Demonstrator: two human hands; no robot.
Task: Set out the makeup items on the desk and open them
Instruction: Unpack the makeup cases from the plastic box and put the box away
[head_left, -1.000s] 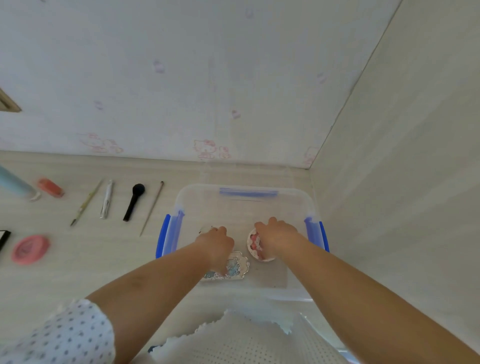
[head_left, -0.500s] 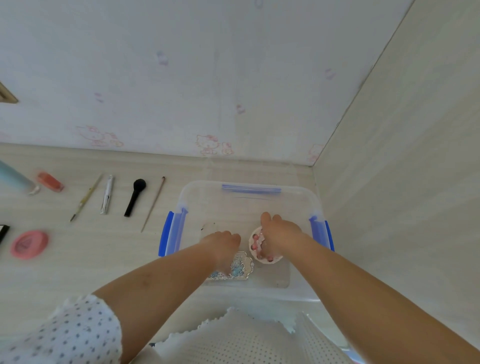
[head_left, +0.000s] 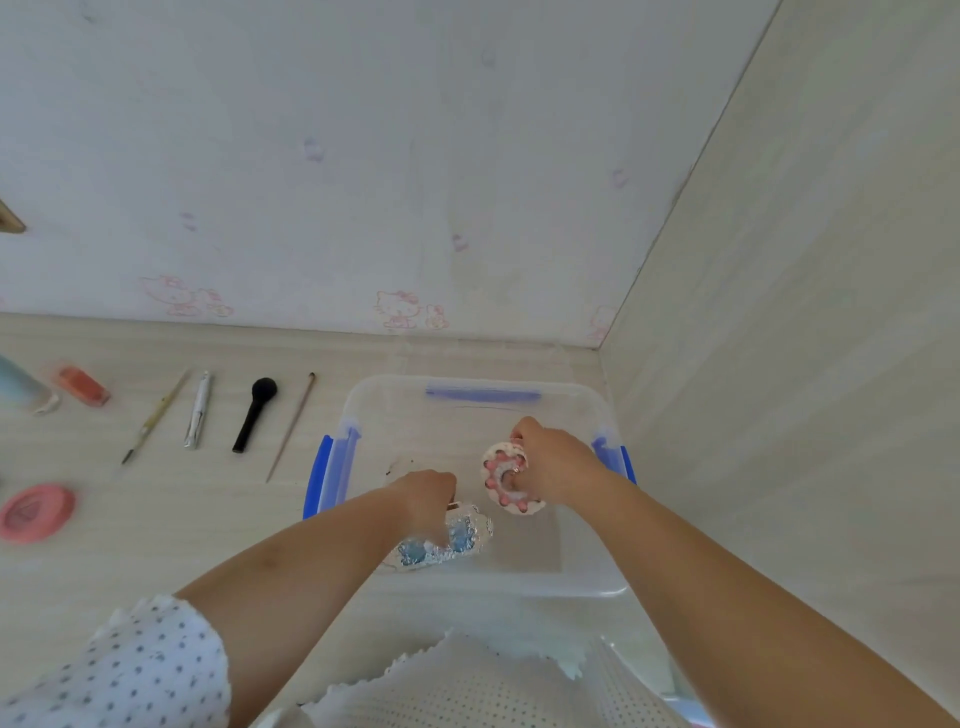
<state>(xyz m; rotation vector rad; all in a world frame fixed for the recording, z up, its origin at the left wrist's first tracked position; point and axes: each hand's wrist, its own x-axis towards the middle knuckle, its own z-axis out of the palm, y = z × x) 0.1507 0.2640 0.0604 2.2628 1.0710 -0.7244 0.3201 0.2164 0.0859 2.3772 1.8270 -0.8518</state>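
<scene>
Both my hands reach into a clear plastic box (head_left: 467, 395) with blue latches, set against the desk's back right corner. My right hand (head_left: 556, 462) grips a round white compact with pink studs (head_left: 498, 480), tilted up on edge above the box floor. My left hand (head_left: 423, 499) closes on a silver ornate compact with blue stones (head_left: 457, 538) near the box's front left. My fingers hide part of each compact.
On the desk to the left lie a thin brush (head_left: 293, 423), a black brush (head_left: 254, 413), a silver pen-like tube (head_left: 197, 410), a yellow-handled brush (head_left: 156, 415), an orange tube (head_left: 83, 385), a pale blue bottle (head_left: 18, 384) and a pink round case (head_left: 36, 512). A wall panel stands at right.
My right hand has lifted the pink-studded compact and tipped it up on edge. My left hand stays closed on the silver compact, now slightly raised.
</scene>
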